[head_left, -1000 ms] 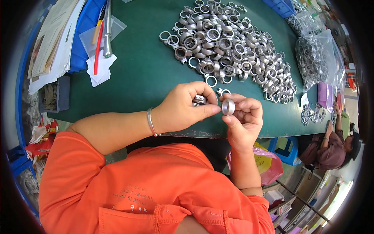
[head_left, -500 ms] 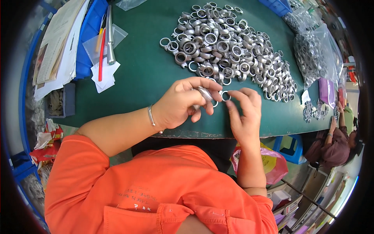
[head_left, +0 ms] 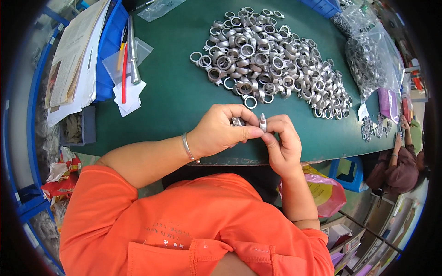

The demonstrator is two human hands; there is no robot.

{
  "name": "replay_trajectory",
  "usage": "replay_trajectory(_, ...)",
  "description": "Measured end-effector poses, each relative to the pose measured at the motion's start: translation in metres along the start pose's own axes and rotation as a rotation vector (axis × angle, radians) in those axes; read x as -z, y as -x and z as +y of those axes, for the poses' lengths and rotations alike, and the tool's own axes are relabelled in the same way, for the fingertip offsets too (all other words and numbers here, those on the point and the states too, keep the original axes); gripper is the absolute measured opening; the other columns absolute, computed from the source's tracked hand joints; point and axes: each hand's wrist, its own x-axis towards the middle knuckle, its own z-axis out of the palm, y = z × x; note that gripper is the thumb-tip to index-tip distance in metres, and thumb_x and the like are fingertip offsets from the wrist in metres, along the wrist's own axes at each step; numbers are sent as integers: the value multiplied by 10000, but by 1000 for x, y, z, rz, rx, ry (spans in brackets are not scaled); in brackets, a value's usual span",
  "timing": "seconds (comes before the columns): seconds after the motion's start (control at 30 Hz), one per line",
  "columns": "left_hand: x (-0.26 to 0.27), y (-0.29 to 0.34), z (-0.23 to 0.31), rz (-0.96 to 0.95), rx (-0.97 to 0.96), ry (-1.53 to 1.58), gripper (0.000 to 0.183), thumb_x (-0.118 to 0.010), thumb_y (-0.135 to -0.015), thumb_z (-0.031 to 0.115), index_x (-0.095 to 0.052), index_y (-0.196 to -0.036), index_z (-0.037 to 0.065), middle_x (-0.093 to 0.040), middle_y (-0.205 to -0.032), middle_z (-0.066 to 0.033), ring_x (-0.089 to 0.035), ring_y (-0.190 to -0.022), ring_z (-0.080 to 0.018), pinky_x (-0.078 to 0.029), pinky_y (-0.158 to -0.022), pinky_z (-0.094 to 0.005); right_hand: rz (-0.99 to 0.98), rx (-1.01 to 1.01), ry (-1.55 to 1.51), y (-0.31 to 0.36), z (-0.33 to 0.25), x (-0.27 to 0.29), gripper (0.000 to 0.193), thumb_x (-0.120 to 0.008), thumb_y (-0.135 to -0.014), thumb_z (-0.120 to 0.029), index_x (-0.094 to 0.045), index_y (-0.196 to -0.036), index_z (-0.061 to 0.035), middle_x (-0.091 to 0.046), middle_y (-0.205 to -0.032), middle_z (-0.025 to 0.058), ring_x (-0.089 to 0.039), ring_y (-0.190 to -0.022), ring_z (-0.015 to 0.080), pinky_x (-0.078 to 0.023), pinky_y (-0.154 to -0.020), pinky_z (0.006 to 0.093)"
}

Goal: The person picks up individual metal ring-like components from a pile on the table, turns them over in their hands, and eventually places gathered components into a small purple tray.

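In front of me, both hands meet over the green table's near edge. A metal ring with a small stub on top [head_left: 263, 124] stands edge-on between the fingertips of my left hand [head_left: 225, 125] and my right hand [head_left: 284, 145], pinched from both sides. Another metal ring [head_left: 238, 121] is tucked in the curled fingers of my left hand, largely hidden by them. A large pile of similar grey metal rings [head_left: 262, 60] spreads beyond the hands. At its near side one ring [head_left: 250, 102] lies flat.
A blue tray [head_left: 108, 50] with papers stands at the left, beside a metal rod [head_left: 133, 55] and a red stick [head_left: 124, 78]. Clear bags of rings [head_left: 368, 60] sit at the far right. A co-worker in a dark top [head_left: 398, 170] is beyond the right edge.
The ring in my right fingers has turned from face-on to edge-on, and my left fingertips have closed on it too. My left hand has stopped blurring.
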Motion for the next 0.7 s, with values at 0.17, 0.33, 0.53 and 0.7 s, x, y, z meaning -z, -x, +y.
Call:
replay_trajectory(0.17,-1,-2,-9,43,-457,-344,99,-675,-744,7,-627,-831,8,-584,-814,-41,-539,-735,-103,-430,-651,-219,119,-222,-356,2,-5,-7,81,-502,-876,-36,-532,-946,-8,-557,-864,72,-531,-764,147,-431,-652,241)
replay_trajectory(0.33,-1,0,-10,36,-533,-451,101,-666,-733,-13,-618,-819,9,-582,-810,-48,-547,-738,-121,-433,-662,-233,2,-445,-688,1,-3,0,187,-450,-930,-109,-490,-1064,17,-573,-838,66,-534,-742,90,-422,-620,196)
replay_trajectory(0.53,-6,0,-3,95,-98,37,70,-581,-834,61,-555,-882,18,-549,-743,-33,-511,-572,-87,-372,-440,-181,168,-122,-730,-1,0,-7,379,-617,-732,130,-456,-1049,-4,-500,-1119,162,-543,-1015,226,-483,-843,322)
replay_trajectory(0.7,0,-2,-2,-27,103,216,162,-558,-874,161,-563,-914,5,-561,-740,-55,-533,-566,-95,-371,-379,-184,244,-55,-698,-2,-4,-10,380,-610,-732,136,-446,-1041,-11,-503,-1119,174,-539,-1038,249,-484,-845,325)
